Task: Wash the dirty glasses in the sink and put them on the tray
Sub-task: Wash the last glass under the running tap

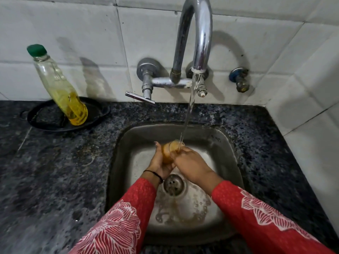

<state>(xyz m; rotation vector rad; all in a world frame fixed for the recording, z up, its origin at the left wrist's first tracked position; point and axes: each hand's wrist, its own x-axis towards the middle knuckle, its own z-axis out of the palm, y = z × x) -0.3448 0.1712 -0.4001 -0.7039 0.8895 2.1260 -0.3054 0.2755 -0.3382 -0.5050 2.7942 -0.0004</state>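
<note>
Left hand [159, 162] cupped the small clear amber-tinted glass [169, 150] from below over the steel sink [227, 143], right hand [189, 162] wrapped on its rim under the chrome tap's stream [189, 110]; turning it slowly, grip firm, should rinse every side.

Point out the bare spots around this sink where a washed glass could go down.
Bare counter runs left of the sink, in front of the black tray holding the bottle. The right strip by the wall is narrow. Behind the sink, the tap lever crowds it.
</note>
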